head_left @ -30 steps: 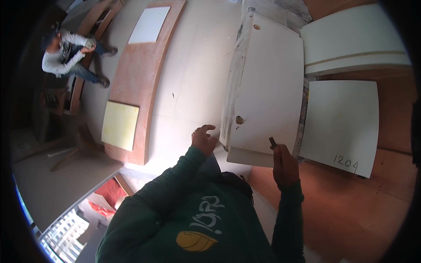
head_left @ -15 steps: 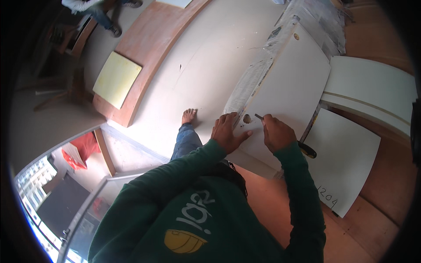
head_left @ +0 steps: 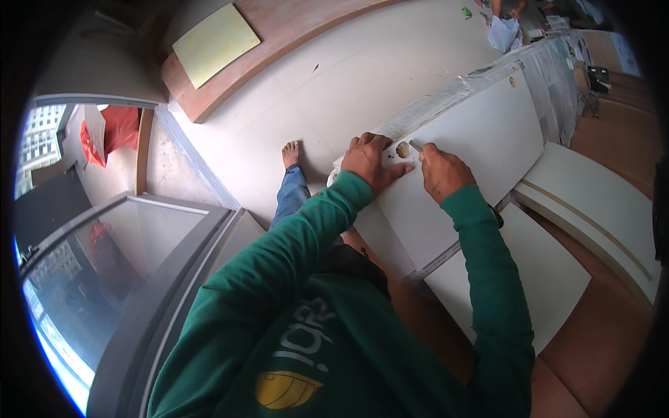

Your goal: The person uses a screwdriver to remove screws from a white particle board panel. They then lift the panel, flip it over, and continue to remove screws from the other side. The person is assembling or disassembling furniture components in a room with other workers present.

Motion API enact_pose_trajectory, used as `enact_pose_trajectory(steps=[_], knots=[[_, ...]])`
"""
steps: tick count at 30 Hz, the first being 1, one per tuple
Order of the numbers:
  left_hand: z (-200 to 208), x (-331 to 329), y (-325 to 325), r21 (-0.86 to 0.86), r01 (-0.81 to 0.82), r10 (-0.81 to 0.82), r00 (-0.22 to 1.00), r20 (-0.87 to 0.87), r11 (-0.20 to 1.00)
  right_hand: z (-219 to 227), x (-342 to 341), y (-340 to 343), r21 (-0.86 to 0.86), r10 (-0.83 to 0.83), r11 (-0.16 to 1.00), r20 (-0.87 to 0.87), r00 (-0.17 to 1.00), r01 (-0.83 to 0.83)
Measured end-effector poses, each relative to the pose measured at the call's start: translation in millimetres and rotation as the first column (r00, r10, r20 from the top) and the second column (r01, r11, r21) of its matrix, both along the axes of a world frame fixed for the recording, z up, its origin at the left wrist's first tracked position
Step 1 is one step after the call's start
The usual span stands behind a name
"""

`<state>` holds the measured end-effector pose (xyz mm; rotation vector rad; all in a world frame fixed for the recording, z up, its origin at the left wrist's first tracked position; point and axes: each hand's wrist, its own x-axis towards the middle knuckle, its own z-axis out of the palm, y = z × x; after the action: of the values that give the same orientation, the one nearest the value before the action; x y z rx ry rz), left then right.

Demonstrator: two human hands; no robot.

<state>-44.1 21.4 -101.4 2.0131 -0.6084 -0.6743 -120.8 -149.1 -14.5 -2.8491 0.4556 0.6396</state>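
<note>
A white panel [head_left: 481, 132] lies in front of me with a rough round hole [head_left: 402, 150] near its left end. My left hand [head_left: 369, 164] grips that end, fingers curled at the far edge and thumb stretched across the surface beside the hole. Closed in a fist, my right hand [head_left: 444, 172] holds a narrow chisel-like metal blade [head_left: 416, 145]; its tip is at the right rim of the hole. The fist hides the rest of the tool. Behind my right forearm, a bit of a dark handle [head_left: 497, 217] shows.
More white panels [head_left: 516, 268] rest at the right, one thick with a tan edge strip [head_left: 592, 226]. Clear plastic wrap [head_left: 557, 90] covers things beyond. A glass door [head_left: 132, 254] stands left. A yellowish board [head_left: 216, 45] lies on a reddish plank [head_left: 300, 35]. Another person's hands [head_left: 514, 10] show far right.
My view has swung, bringing the glass door and the other person's hands further into sight. Both hands stay around the hole, with the blade tip now closer to its rim.
</note>
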Motion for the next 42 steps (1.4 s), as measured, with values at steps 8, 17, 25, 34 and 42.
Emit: enact_pose_trajectory(steps=[8, 17, 25, 34, 42], knots=[[0, -7, 1, 0.044, -0.015, 0.013, 0.999, 0.045, 0.999, 9, -2, -6, -0.022, 0.081, 0.996, 0.01, 0.997, -0.081], [-4, -9, 2, 0.036, -0.012, 0.009, 0.995, 0.095, 0.999, 22, 24, -2, -0.071, 0.27, 0.959, -0.073, 0.96, -0.275], [-2, -9, 0, 0.013, -0.039, 0.038, 0.998, 0.057, 0.999, 29, 35, -10, -0.111, 0.403, 0.904, -0.11, 0.909, -0.414], [-9, -10, 6, -0.06, -0.019, 0.028, 0.989, 0.144, 0.998, 23, 42, -8, -0.145, 0.289, 0.926, -0.321, 0.902, -0.348], [-11, -9, 7, -0.117, -0.045, 0.066, 0.981, 0.182, 0.992, 25, 45, 8, -0.162, 0.147, 0.957, -0.443, 0.884, -0.24]])
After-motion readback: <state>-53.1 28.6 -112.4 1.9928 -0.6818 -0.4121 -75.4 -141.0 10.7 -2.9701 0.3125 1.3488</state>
